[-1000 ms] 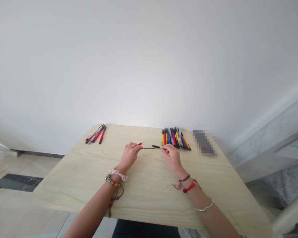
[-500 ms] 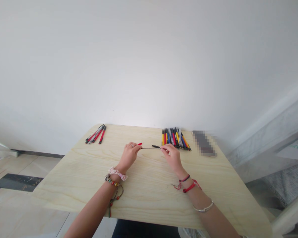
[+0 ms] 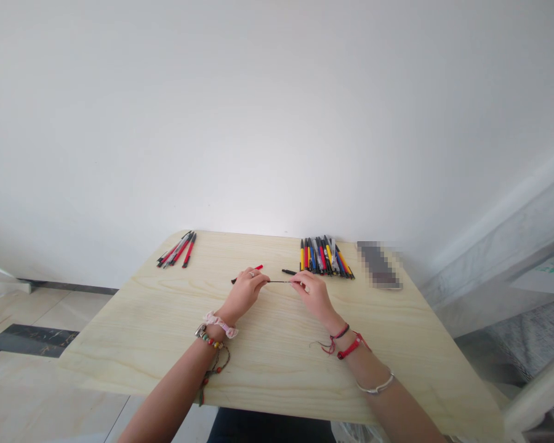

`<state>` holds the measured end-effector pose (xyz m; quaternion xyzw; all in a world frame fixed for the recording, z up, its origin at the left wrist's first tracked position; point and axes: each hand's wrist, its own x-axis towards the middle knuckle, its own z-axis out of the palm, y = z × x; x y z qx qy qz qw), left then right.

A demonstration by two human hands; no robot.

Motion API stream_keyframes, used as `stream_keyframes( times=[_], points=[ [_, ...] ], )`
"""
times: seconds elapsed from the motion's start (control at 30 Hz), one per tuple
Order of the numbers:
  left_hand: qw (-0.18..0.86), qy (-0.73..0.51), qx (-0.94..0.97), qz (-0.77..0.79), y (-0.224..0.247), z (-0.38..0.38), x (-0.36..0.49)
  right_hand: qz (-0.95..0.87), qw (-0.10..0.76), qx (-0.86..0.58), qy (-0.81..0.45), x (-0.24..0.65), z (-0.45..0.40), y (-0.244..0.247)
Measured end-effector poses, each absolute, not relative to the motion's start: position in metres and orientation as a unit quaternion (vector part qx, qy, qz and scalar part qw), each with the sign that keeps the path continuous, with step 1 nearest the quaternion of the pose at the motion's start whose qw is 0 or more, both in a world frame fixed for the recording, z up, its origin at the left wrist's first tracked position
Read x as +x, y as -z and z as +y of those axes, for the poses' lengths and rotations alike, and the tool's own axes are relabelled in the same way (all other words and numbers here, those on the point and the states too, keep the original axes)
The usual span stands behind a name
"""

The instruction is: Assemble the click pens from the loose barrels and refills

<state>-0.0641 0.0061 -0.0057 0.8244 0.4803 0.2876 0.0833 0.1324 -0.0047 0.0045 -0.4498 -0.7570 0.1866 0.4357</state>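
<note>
A thin dark pen refill (image 3: 277,282) is stretched level between my two hands, just above the table. My left hand (image 3: 245,294) pinches its left end between thumb and fingertips. At the other end, the fingertips of my right hand (image 3: 314,296) are closed on the refill, where a small paler stretch shows; I cannot tell whether that is a spring. Behind my left hand lies a red pen barrel (image 3: 259,267) with a black end, partly covered by the fingers. A short black pen part (image 3: 288,272) rests on the table just beyond my right fingertips.
Several assembled-looking pens (image 3: 323,255) in yellow, red, blue and black lie in a row at the back right. A smaller group of red and black pens (image 3: 180,249) is at the back left. A blurred dark flat object (image 3: 379,266) lies near the table's (image 3: 277,369) right edge.
Both hands have come slightly nearer to me and closer together, so less of the refill shows between them. The black end of the red barrel now peeks out left of my left hand.
</note>
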Motion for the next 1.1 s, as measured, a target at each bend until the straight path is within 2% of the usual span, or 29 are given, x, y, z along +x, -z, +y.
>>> stream_keyframes(
  times=[0.2,0.27,0.47,0.63,0.73,0.9,1.1],
  points=[
    [0.109,-0.312,0.814,0.477,0.009,0.009,-0.066,-0.74,0.441,-0.457,-0.221,0.138,0.004,0.002],
    [0.109,-0.319,0.807,0.484,0.009,0.012,-0.069,-0.751,0.426,-0.469,-0.184,0.14,0.01,0.005],
    [0.098,-0.324,0.783,0.522,0.011,0.019,-0.081,-0.797,0.274,-0.536,0.053,0.135,0.022,0.013],
    [0.08,-0.314,0.78,0.535,0.011,0.019,-0.084,-0.813,0.211,-0.536,0.082,0.131,0.022,0.016],
    [0.075,-0.305,0.78,0.541,0.011,0.02,-0.086,-0.815,0.224,-0.532,0.055,0.134,0.021,0.016],
    [0.063,-0.293,0.779,0.55,0.011,0.021,-0.088,-0.798,0.303,-0.52,0.01,0.142,0.018,0.013],
    [0.059,-0.284,0.784,0.549,0.012,0.02,-0.087,-0.805,0.314,-0.503,-0.001,0.143,0.013,0.007]
  ],
)
